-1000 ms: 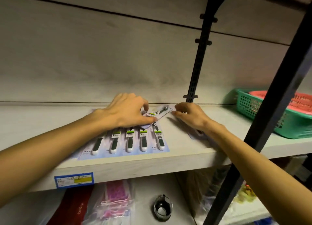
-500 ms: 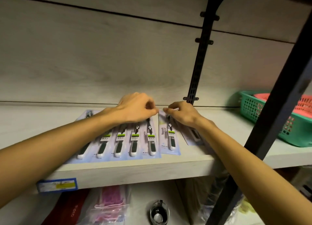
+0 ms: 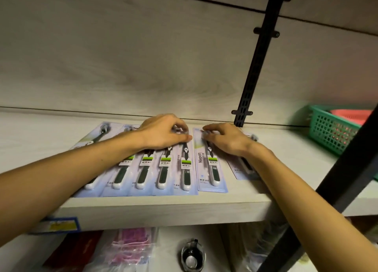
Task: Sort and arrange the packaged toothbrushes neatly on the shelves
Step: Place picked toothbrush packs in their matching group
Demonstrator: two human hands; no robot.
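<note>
Several blue-carded packaged toothbrushes point(image 3: 163, 169) lie overlapped in a row on the pale wooden shelf point(image 3: 163, 210). One more pack marked "Niepoth" point(image 3: 211, 169) lies straight just right of the row, with a narrow gap. Another pack point(image 3: 243, 167) lies angled further right, mostly hidden under my right wrist. My left hand point(image 3: 165, 131) rests with curled fingers on the tops of the row's right packs, its thumb against the rightmost one. My right hand point(image 3: 225, 139) holds the top of the "Niepoth" pack with bent fingertips.
A black slotted upright point(image 3: 259, 63) stands behind my right hand, and a black diagonal post point(image 3: 337, 190) crosses the right foreground. A green basket point(image 3: 331, 132) holding a red one sits at the shelf's right. Below are pink packets point(image 3: 131, 245) and a glass jar point(image 3: 192, 255).
The loose pack, tilted between my hands a second ago, now lies flat and straight beside the row. Both hands have settled onto the pack tops.
</note>
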